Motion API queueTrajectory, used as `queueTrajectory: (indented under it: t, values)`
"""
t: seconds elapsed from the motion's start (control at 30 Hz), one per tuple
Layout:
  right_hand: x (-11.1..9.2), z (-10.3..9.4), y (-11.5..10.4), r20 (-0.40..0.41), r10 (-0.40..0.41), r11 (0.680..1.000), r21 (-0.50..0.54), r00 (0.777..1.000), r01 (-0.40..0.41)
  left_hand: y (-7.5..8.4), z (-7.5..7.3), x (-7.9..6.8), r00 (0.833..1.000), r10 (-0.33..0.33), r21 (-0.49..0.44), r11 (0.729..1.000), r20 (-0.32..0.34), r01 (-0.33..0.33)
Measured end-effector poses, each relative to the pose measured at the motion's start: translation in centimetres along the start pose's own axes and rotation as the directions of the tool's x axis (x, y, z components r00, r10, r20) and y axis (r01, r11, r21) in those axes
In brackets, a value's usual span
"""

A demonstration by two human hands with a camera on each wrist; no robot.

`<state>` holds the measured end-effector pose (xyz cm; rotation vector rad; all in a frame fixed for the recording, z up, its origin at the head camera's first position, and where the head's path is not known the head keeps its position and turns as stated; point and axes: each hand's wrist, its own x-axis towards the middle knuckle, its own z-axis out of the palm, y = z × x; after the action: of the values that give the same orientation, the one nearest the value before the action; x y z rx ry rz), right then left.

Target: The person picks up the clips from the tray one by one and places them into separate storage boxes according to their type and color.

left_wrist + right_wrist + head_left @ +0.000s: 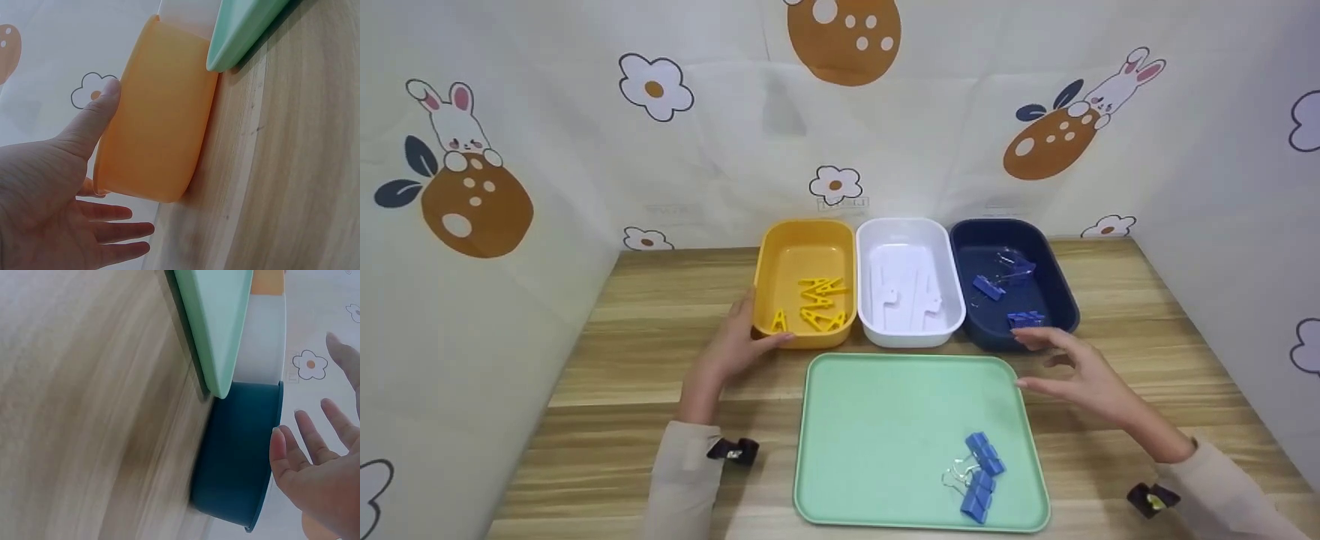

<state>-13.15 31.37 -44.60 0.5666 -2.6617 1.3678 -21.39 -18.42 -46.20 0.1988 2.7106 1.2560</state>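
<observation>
My left hand [731, 341] is at the near left corner of a yellow box [791, 259]. Its thumb lies at the rim, and in the left wrist view the other fingers extend loosely beside the box. Several yellow clothespins [817, 301] lie inside. My right hand [1084, 375] hovers at the front edge of a navy box [1054, 300], thumb and fingers apart, holding nothing. Blue binder clips [988, 288] are in that box. Two more blue binder clips [978, 496] lie at the lower right of a mint green tray [885, 435].
A white box [911, 339] with two slender white pieces [932, 302] stands between the yellow and navy boxes. The tray sits just in front of the row on a wooden table [607, 435]. Patterned cloth [735, 150] hangs behind and along both sides.
</observation>
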Motion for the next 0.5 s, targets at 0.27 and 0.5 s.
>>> queueTrajectory:
  t: [0.27, 0.5]
  values:
    - [-1.0, 1.0, 0.3, 0.107, -0.012, 0.999, 0.03, 0.994, 0.009, 0.1, -0.1, -0.1, 1.0, 0.005, 0.001, 1.0, 0.002, -0.005]
    - [-1.7, 1.9, 0.8, 0.203, -0.077, 0.992, 0.118, 0.976, 0.054, 0.0, -0.1, -0.1, 1.0, 0.007, 0.003, 1.0, 0.005, -0.007]
